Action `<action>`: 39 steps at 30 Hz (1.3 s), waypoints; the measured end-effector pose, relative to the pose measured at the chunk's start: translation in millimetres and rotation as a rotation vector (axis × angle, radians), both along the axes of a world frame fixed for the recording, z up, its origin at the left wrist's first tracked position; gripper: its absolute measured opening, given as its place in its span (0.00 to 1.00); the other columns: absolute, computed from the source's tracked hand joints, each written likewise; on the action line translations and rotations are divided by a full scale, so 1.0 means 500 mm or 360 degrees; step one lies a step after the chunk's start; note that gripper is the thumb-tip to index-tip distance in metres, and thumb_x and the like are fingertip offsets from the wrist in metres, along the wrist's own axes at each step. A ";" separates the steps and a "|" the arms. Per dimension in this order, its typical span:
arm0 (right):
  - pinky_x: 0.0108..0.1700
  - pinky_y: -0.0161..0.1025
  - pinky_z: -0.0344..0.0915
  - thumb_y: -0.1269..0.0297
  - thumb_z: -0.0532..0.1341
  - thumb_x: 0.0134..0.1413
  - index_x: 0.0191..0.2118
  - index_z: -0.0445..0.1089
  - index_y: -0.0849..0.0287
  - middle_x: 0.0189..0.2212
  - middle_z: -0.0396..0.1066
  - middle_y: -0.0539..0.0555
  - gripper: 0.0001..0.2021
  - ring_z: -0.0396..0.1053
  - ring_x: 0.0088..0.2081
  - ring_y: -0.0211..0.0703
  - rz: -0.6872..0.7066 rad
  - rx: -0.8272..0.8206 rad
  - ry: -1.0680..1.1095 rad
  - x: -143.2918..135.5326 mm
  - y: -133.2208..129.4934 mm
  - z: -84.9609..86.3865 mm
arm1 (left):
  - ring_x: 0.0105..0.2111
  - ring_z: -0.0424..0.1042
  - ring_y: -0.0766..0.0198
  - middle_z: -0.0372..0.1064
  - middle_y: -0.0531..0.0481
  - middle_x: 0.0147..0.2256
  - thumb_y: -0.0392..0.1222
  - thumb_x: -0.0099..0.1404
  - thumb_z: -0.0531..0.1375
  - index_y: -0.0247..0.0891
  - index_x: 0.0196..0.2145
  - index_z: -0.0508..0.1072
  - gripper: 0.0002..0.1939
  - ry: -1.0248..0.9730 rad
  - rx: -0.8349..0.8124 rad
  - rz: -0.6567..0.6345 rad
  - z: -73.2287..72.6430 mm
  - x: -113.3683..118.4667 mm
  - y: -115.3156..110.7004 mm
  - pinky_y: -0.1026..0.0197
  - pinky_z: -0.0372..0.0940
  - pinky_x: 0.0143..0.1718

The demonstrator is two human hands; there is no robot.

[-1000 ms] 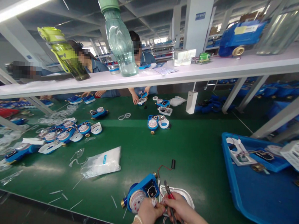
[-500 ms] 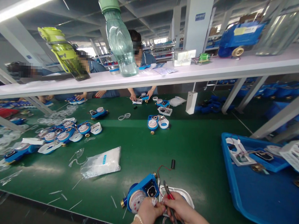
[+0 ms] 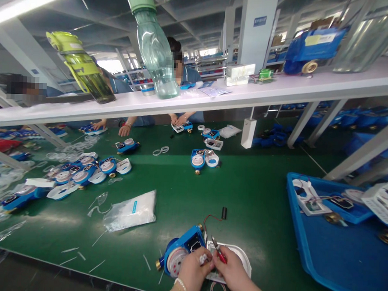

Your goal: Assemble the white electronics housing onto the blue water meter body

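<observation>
Left hand (image 3: pixel 193 270) pinching a small white part, now moved up over the blue water meter (image 3: pixel 181 252) at the table's near edge; right hand (image 3: pixel 232 271), closed on red-handled cutters (image 3: pixel 219 251), drawn in beside it.

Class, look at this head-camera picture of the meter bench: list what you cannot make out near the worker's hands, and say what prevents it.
- Head view: the tips of the red-handled cutters are too small to see what they touch.
- The white cover is mostly hidden by the right hand.
- The blue meter: the left hand covers part of its dial.
- The clear ring is cut off by the bottom edge.
</observation>
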State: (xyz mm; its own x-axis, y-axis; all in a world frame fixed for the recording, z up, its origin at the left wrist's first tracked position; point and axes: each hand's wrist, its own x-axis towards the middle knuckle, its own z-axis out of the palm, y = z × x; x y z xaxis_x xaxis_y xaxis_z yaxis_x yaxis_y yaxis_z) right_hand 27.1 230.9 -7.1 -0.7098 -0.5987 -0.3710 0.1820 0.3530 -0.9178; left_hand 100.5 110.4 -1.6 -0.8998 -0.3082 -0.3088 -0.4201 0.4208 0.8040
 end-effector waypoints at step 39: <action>0.39 0.46 0.54 0.75 0.49 0.42 0.35 0.65 0.54 0.35 0.68 0.56 0.14 0.64 0.38 0.51 0.0687 0.0878 0.1217 -0.008 0.076 0.043 | 0.27 0.62 0.65 0.64 0.54 0.24 0.41 0.56 0.51 0.37 0.24 0.65 0.08 -0.0043 0.0004 -0.0220 0.014 -0.039 -0.029 0.65 0.55 0.30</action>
State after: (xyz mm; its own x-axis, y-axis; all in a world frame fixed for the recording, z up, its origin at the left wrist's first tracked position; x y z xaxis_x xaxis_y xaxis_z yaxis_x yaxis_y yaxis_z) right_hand 23.3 268.8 14.2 -0.6368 -0.7415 -0.2112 -0.6230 0.6563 -0.4256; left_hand 81.0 95.9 5.5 -0.9249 -0.1808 -0.3344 -0.3799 0.4740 0.7943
